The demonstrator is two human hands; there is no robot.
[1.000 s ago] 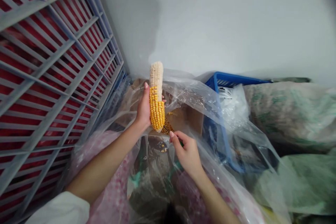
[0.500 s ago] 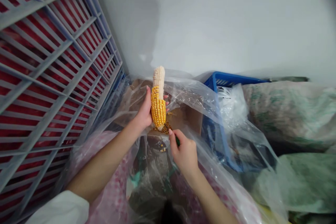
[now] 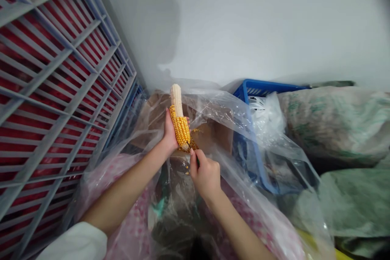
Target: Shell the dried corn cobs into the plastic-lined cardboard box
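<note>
My left hand (image 3: 169, 133) is wrapped round a corn cob (image 3: 179, 118) and holds it upright. The cob's upper half is bare and pale; yellow kernels cover the lower half. Just below the cob's lower end, my right hand (image 3: 204, 174) is closed on a small dark green tool (image 3: 198, 161) whose tip touches the kernels. Loose kernels (image 3: 192, 146) lie in a brown cardboard box (image 3: 219, 137) under the cob, lined with a clear plastic bag (image 3: 219, 107).
A grey metal grille (image 3: 61, 85) over red stands at the left. A blue plastic crate (image 3: 258, 89) sits behind the box at the right. Full sacks (image 3: 332, 126) lie at the far right. A white wall is at the back.
The cob has tilted and come down a little. My right hand has risen to the cob's lower end, bringing the tool against the kernels.
</note>
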